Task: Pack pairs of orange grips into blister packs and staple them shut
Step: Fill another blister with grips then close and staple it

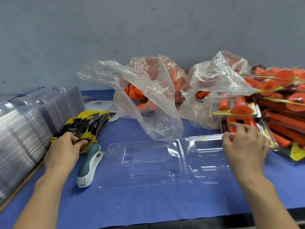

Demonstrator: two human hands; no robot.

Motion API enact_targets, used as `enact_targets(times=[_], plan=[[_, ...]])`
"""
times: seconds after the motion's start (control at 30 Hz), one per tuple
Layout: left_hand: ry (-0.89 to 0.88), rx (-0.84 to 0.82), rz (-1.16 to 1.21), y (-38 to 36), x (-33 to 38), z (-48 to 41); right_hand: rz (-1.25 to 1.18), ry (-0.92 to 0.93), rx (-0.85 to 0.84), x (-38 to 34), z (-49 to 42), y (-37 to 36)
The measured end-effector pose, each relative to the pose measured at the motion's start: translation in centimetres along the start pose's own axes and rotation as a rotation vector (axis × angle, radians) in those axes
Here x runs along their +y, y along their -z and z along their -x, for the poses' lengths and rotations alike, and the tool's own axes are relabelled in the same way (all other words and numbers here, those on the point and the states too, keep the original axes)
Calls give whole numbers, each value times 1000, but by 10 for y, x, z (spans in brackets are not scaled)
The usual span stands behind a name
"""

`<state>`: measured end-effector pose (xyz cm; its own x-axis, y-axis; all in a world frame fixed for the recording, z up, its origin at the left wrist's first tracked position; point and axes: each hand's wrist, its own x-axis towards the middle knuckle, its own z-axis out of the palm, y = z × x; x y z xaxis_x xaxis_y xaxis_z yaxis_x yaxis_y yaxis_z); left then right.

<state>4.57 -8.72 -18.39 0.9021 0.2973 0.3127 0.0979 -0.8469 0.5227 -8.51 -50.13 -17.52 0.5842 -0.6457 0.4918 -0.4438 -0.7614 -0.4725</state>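
An open clear blister pack (pixel 153 162) lies flat on the blue mat, both halves empty. My right hand (pixel 244 146) pinches its far right corner, just in front of a finished pack of orange grips (pixel 239 118). My left hand (pixel 64 151) grips the near end of a fanned stack of yellow-and-black printed cards (pixel 87 124). A green-and-white stapler (pixel 89 164) lies on the mat between my left hand and the blister pack. Loose orange grips (pixel 135 95) show inside two clear plastic bags (pixel 148 90) at the back.
Stacks of empty clear blister packs (pixel 24 129) fill the left side. A pile of finished packs (pixel 283 103) rises at the right. A white paper sheet (pixel 100 104) lies behind the cards. A grey wall (pixel 148 30) closes the back; the mat's front edge (pixel 165 219) is near.
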Motion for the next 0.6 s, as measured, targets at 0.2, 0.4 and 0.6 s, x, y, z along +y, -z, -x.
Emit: enact_targets(times=[0.2, 0.4, 0.6], plan=[[1, -23, 123, -2, 5, 6, -346, 342, -113, -83, 33, -14], [-62, -91, 288, -2, 15, 15, -847, 411, -549, -184, 78, -48], [-130, -73, 334, -2, 10, 11, -1091, -52, -1081, -255, 95, -90]])
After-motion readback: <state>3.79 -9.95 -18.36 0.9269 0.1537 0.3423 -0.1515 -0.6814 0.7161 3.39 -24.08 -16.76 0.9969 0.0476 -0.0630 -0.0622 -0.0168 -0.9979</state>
